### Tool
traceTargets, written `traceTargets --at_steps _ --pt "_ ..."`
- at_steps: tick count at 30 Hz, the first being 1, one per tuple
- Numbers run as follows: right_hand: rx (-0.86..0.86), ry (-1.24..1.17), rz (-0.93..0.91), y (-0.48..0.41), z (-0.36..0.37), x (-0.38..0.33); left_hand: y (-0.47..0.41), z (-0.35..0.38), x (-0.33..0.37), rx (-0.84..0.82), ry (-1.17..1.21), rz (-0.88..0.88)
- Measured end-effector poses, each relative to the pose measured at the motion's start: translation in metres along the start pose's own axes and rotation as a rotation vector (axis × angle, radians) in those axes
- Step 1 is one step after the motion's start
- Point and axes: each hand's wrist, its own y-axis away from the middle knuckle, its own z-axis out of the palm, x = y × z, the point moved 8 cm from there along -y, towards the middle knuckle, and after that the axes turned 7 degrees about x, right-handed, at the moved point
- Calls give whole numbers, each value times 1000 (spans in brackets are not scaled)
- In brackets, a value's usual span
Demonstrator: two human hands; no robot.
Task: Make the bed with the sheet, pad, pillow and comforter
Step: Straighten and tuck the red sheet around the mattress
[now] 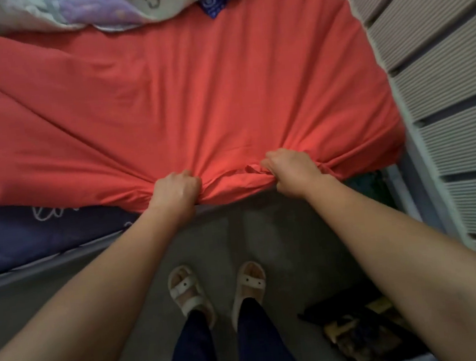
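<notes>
Left hand and right hand are each bunching the red sheet edge in a tight grip at six o'clock; pulling evenly should flatten creases running toward nine o'clock.

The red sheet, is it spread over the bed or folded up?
Spread. The red sheet lies wide, with creases; the left hand and right hand grip its bunched near edge.

- My sheet is plain coral red.
- The mattress is navy with white scribbled outlines.
- The heaped bedding is lilac and white with dark lettering.
- My sandals are white, my trousers navy.
</notes>
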Motion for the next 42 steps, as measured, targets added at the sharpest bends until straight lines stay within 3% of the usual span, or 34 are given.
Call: traceTargets --at_steps 5,10,14,17,21,24,27,30,36,40,42 --pt "116 -72 24 0 -13 17 -14 -11 44 139 204 70" --pt "220 -47 82 6 -37 55 -45 -30 84 190 163 82" --pt "274 -158 251 24 -41 100 -63 -34 97 135 45 124" --pt "347 -352 548 50 -31 144 -70 -34 102 129 49 118" --pt "447 -597 1192 99 -2 196 -76 -38 102 128 104 104" --pt "375 -1124 1600 117 42 204 -78 -41 104 131 118 126" --pt "303 -1753 1565 94 66 190 -79 -42 108 154 108 155" --pt "291 -2004 1376 66 49 182 -80 -44 110 164 114 161" --pt "507 -2124 1283 59 23 185 -71 -48 123 157 72 208" --pt "976 -1785 1411 96 25 219 -59 -66 149 225 78 304" --pt "977 -1610 1431 111 34 228 -56 -67 163 197 59 362"
